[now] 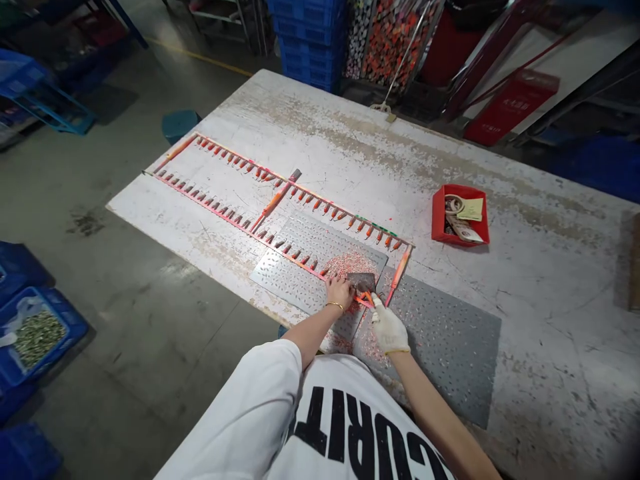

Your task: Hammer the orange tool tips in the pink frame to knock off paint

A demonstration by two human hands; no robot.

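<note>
Orange-tipped pegs (315,205) stand in two long rows along orange rails (225,218), joined by three crosspieces (273,203) on the worktop (525,280); I count two perforated metal sheets (440,340), one beneath the rails' near end, the other just beside it; the bare left hand (340,292) rests on the near corner of the rails, fingers together, right beside a dark block (361,282); the white-gloved right hand (389,327) meets that corner too, fingers bunched — clamped or not, I can't tell from here; a heap of orange shavings (347,265) lies just past the hands; one red tray (460,215) sits well off to the right.

Only legible txt: blk "CURIT" on person's white T-shirt (360,427).
</note>
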